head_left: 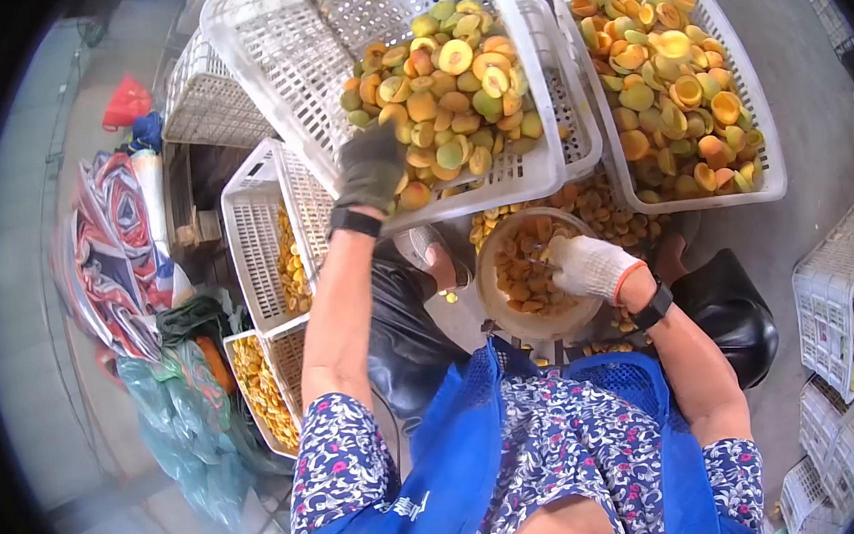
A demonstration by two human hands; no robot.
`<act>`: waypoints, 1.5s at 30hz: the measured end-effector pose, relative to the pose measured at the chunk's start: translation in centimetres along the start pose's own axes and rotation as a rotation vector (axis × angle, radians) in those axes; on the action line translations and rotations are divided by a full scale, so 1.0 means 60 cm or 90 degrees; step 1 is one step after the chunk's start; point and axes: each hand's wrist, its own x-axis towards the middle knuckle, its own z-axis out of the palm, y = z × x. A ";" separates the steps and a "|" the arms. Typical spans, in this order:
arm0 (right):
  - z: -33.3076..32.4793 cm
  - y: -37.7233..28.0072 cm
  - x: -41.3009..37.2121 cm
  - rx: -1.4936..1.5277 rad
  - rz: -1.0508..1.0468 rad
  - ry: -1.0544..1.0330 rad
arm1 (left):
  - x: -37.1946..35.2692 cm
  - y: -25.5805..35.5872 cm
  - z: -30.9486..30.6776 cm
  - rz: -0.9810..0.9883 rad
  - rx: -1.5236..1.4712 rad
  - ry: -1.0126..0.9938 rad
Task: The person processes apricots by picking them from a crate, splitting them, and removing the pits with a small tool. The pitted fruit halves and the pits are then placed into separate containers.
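Note:
My left hand (pixel 371 166), in a dark glove, is at the near left corner of a tilted white crate (pixel 284 108). Beside its fingers lie halved yellow, orange and green stone fruit (pixel 444 100). Motion blur hides how those fingers are bent. Over a round, pale bowl (pixel 489 292) is my right hand (pixel 592 266), in a white knitted glove with an orange cuff. Its fingers are curled down towards the brown pits (pixel 527 259) in the bowl; whatever they hold cannot be made out.
Another white crate (pixel 767 155) at the right is heaped with cut fruit halves (pixel 674 97). More pits (pixel 609 218) lie behind the bowl. Crates with yellow pieces (pixel 261 385) stand at my left, near plastic bags (pixel 183 417). Several stacked crates (pixel 831 305) line the right side.

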 end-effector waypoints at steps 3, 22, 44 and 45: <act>-0.003 -0.003 -0.002 -0.011 0.030 -0.010 | -0.024 -0.083 0.043 -0.008 0.201 -0.140; -0.017 -0.057 0.013 -0.111 -0.287 0.420 | -0.161 0.186 -0.088 -0.062 -1.339 -0.159; 0.007 -0.060 0.020 0.165 -0.068 0.323 | -0.151 0.287 -0.021 -0.129 -1.256 0.063; 0.010 -0.049 0.025 0.164 -0.067 0.322 | -0.148 0.290 -0.011 -0.192 -1.344 0.048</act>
